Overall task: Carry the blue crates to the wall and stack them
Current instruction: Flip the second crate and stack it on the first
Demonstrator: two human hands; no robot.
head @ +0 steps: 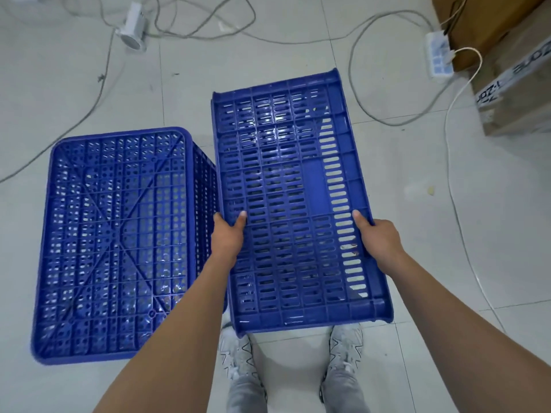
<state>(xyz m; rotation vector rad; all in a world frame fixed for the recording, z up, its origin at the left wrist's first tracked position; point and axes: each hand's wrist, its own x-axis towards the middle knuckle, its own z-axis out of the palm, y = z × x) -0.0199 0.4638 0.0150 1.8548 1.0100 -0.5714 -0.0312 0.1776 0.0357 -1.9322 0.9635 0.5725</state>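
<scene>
A blue slotted crate hangs above the floor in front of me, turned so that one slotted side faces up. My left hand grips its left edge, thumb on top. My right hand grips its right edge the same way. A second blue crate rests upside down on the tiled floor to the left, its ribbed bottom with a diagonal cross facing up. Its right side sits close beside the held crate.
Grey cables loop over the floor at the back, beside a white cylindrical device. A white power strip and cardboard boxes stand at the back right. My grey shoes show below the crate.
</scene>
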